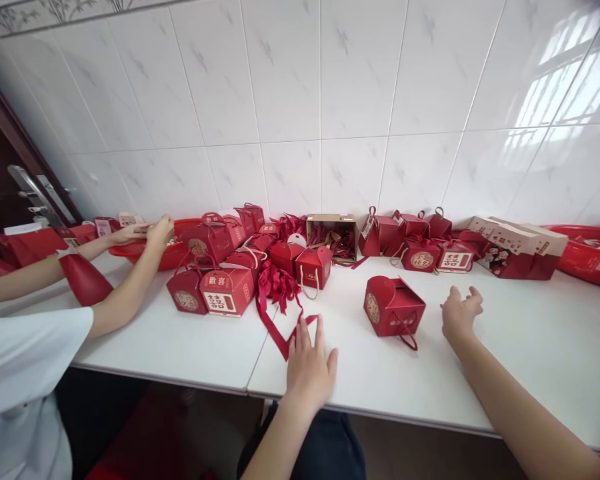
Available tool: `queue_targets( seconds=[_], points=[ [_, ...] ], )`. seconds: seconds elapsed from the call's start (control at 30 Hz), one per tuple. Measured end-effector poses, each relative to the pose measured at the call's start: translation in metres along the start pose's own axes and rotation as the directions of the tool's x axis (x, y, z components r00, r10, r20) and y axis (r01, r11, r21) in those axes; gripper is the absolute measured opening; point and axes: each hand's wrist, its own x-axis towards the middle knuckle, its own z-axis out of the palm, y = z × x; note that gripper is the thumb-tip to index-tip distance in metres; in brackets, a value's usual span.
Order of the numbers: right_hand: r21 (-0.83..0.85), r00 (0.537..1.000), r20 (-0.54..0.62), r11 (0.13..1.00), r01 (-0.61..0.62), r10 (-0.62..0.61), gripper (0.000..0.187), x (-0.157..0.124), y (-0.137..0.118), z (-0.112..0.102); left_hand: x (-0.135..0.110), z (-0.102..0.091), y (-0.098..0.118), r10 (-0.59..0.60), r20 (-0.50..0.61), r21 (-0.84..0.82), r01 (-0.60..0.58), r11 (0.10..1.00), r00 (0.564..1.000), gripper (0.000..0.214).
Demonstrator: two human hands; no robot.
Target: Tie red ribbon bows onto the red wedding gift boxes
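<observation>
Our L hand (pixel 310 363) lies flat on the table (pixel 530 347), fingers spread, tips on a red ribbon (pixel 277 285), gripping nothing. Our R hand (pixel 460 313) is open, fingers loosely curled, just right of a red box (pixel 394 308), not touching it. More boxes (pixel 227 290) sit behind. At left, a co-worker's hands (pixel 150 232) are at a red basin (pixel 175 257).

Left hand (pixel 310 363) and right hand (pixel 460 313) bare to forearms; trousers (pixel 330 448) apparently dark.
</observation>
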Motion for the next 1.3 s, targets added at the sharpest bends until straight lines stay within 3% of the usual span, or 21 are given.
queue_targets(
  seconds=[0.07, 0.13, 0.17, 0.2, 0.27, 0.33, 0.4, 0.47, 0.57, 0.77, 0.87, 1.0, 1.13, 1.23, 1.3],
  points=[
    [0.133, 1.0, 0.008, 0.991, 0.022, -0.023, 0.057, -0.044, -0.019, -0.029, -0.03, -0.006, -0.003, 0.089, -0.028, -0.129, -0.092, 0.987, 0.996, 0.058],
    [0.461, 0.987, 0.072, 0.882, 0.093, -0.141, 0.042, -0.104, -0.036, -0.06, -0.052, -0.011, -0.009, 0.077, -0.097, -0.285, -0.102, 0.953, 0.992, 0.053],
    [0.521, 0.969, 0.183, 0.852, 0.047, -0.166, 0.03, -0.137, -0.044, -0.073, -0.059, -0.013, -0.013, 0.042, -0.143, -0.351, -0.091, 0.932, 0.989, 0.05],
    [0.521, 0.923, 0.342, 0.853, -0.029, -0.177, 0.024, -0.171, -0.05, -0.084, -0.066, -0.016, -0.016, -0.002, -0.191, -0.404, -0.077, 0.912, 0.982, 0.047],
    [0.399, 0.709, 0.693, 0.888, -0.229, -0.128, 0.03, -0.23, -0.058, -0.094, -0.077, -0.023, -0.021, -0.087, -0.256, -0.483, -0.049, 0.874, 0.963, 0.038],
    [0.274, 0.485, 0.873, 0.872, -0.405, -0.049, 0.048, -0.272, -0.064, -0.092, -0.089, -0.032, -0.02, -0.153, -0.249, -0.562, -0.013, 0.827, 0.956, 0.033],
    [0.253, 0.415, 0.91, 0.812, -0.526, -0.014, 0.062, -0.296, -0.07, -0.085, -0.106, -0.042, -0.015, -0.193, -0.194, -0.652, 0.021, 0.758, 0.962, 0.032],
    [0.318, 0.452, 0.892, 0.742, -0.591, -0.022, 0.059, -0.307, -0.077, -0.08, -0.125, -0.049, -0.007, -0.204, -0.135, -0.726, 0.043, 0.686, 0.97, 0.032],
    [0.425, 0.51, 0.858, 0.631, -0.649, -0.054, 0.038, -0.313, -0.09, -0.084, -0.146, -0.053, 0.004, -0.192, -0.09, -0.782, 0.05, 0.621, 0.977, 0.029],
    [0.42, 0.499, 0.866, 0.51, -0.751, 0.021, 0.028, -0.312, -0.095, -0.099, -0.156, -0.05, 0.015, -0.191, -0.001, -0.87, 0.093, 0.484, 0.982, 0.033],
    [0.468, 0.548, 0.834, 0.451, -0.76, 0.057, 0.027, -0.3, -0.092, -0.104, -0.156, -0.047, 0.019, -0.232, 0.081, -0.889, 0.176, 0.423, 0.969, 0.04],
    [0.563, 0.642, 0.76, 0.393, -0.727, 0.097, 0.029, -0.279, -0.088, -0.112, -0.153, -0.045, 0.017, -0.141, 0.238, -0.835, 0.277, 0.475, 0.961, 0.038],
    [0.594, 0.656, 0.743, 0.321, -0.738, 0.133, 0.027, -0.26, -0.083, -0.121, -0.148, -0.046, 0.012, -0.008, 0.347, -0.754, 0.284, 0.592, 0.938, 0.029],
    [0.617, 0.672, 0.722, 0.284, -0.734, 0.168, 0.024, -0.247, -0.076, -0.123, -0.145, -0.047, 0.013, 0.027, 0.378, -0.745, 0.287, 0.602, 0.925, 0.034],
    [0.66, 0.711, 0.672, 0.268, -0.702, 0.206, 0.023, -0.238, -0.069, -0.122, -0.144, -0.049, 0.014, 0.031, 0.404, -0.753, 0.313, 0.578, 0.914, 0.036]
  ],
)
